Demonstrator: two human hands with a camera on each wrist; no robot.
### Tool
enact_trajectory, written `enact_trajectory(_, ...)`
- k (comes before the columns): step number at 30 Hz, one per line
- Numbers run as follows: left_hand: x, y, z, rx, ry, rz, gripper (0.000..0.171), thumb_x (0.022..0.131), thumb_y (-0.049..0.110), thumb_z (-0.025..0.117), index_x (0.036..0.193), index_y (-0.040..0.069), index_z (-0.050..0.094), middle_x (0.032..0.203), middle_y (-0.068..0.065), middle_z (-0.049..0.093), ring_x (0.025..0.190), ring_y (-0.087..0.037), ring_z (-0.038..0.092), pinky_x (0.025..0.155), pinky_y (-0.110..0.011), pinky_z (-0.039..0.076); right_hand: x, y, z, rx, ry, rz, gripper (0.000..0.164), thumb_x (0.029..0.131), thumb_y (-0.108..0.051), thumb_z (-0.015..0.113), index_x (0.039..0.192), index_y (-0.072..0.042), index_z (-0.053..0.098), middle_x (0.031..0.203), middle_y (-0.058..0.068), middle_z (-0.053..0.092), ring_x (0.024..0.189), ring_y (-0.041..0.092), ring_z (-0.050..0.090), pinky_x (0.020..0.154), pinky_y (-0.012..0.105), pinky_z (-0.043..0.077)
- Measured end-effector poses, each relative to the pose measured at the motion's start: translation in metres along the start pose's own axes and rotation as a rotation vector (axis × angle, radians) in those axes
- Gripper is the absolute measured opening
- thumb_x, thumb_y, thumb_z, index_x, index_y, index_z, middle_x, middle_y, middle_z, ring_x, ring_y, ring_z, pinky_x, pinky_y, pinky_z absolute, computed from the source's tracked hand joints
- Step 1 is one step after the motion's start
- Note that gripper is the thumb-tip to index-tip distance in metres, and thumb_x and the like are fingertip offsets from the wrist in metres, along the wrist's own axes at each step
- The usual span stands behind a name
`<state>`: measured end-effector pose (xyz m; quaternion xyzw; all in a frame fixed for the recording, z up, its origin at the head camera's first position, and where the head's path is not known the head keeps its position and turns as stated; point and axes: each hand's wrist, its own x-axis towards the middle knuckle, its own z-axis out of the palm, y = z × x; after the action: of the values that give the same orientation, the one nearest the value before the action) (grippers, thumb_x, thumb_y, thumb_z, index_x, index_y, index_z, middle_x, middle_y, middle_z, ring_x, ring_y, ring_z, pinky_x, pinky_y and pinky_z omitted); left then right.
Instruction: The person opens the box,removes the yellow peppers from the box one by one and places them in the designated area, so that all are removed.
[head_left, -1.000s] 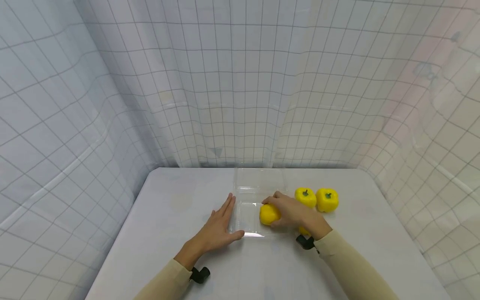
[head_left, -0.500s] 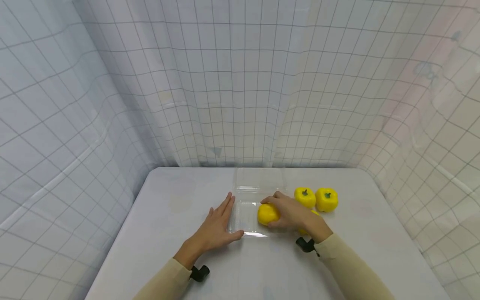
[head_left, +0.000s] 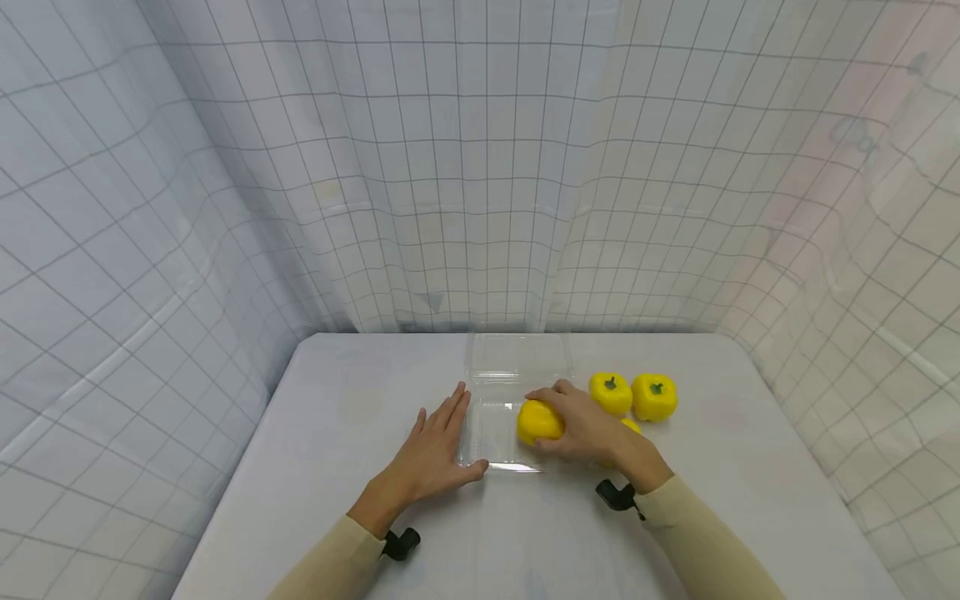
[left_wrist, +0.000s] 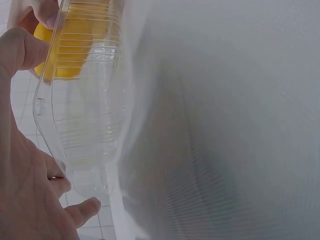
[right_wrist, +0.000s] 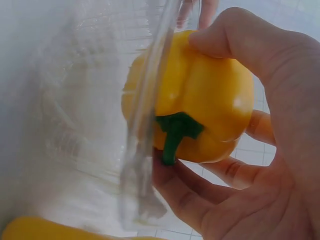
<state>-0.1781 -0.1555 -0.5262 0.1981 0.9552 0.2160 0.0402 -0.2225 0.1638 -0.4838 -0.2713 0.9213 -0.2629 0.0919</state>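
Observation:
In the head view, my right hand (head_left: 588,427) grips a yellow bell pepper (head_left: 540,422) over the right part of a clear plastic clamshell container (head_left: 491,433). Thumb and fingers curl round the pepper (right_wrist: 210,100) in the right wrist view, its green stem (right_wrist: 175,131) turned sideways. Part of it shows through the container wall, lower than the rim. My left hand (head_left: 431,458) rests against the container's left side, fingers straight and thumb spread along the front edge. From the left wrist, the thumb (left_wrist: 30,47) lies at the container rim (left_wrist: 44,107).
Two yellow peppers, one nearer (head_left: 611,393) and one farther right (head_left: 654,397), stand right of the container. Another pepper (head_left: 630,425) is mostly hidden behind my right wrist. The container's open lid (head_left: 519,354) lies toward the back edge of the white table (head_left: 360,383).
The held pepper has shifted slightly left, then a little back and right, with my right hand. My left hand has stayed at the container's side.

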Motion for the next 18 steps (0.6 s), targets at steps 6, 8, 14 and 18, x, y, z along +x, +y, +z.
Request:
enact_trajectory(6, 0.001, 0.001, -0.002, 0.002, -0.004, -0.001, 0.118, 0.100, 0.069, 0.067, 0.187, 0.006, 0.018, 0.199, -0.010, 0.013, 0.179, -0.044, 0.034, 0.140, -0.082, 0.025, -0.006, 0.002, 0.000, 0.002, 0.042, -0.007, 0.075, 0.098, -0.037, 0.091, 0.165, -0.017, 0.062, 0.150, 0.010, 0.068, 0.123, 0.021, 0.067, 0.111, 0.051, 0.062)
enact_trajectory(8, 0.001, 0.002, -0.003, 0.005, -0.007, -0.003, 0.118, 0.100, 0.069, 0.067, 0.187, 0.006, 0.017, 0.199, -0.010, 0.012, 0.179, -0.044, 0.033, 0.141, -0.082, 0.024, -0.007, 0.002, 0.000, 0.011, 0.050, -0.006, 0.075, 0.098, -0.037, 0.091, 0.164, -0.016, 0.062, 0.153, 0.011, 0.068, 0.125, 0.023, 0.068, 0.112, 0.053, 0.062)
enact_trajectory(14, 0.001, 0.001, -0.002, 0.006, -0.008, -0.005, 0.118, 0.100, 0.069, 0.067, 0.188, 0.007, 0.017, 0.199, -0.010, 0.012, 0.179, -0.044, 0.033, 0.141, -0.082, 0.024, -0.011, 0.003, 0.000, 0.036, 0.079, -0.014, 0.075, 0.096, -0.034, 0.091, 0.159, -0.009, 0.060, 0.155, 0.010, 0.069, 0.127, 0.023, 0.068, 0.115, 0.052, 0.061)
enact_trajectory(18, 0.000, 0.001, -0.001, -0.003, 0.000, -0.001, 0.118, 0.100, 0.068, 0.067, 0.187, 0.006, 0.018, 0.199, -0.010, 0.013, 0.179, -0.045, 0.034, 0.140, -0.083, 0.025, -0.015, 0.005, -0.001, 0.068, 0.101, -0.015, 0.075, 0.095, -0.031, 0.091, 0.157, -0.005, 0.058, 0.149, 0.009, 0.071, 0.122, 0.020, 0.067, 0.113, 0.050, 0.061)
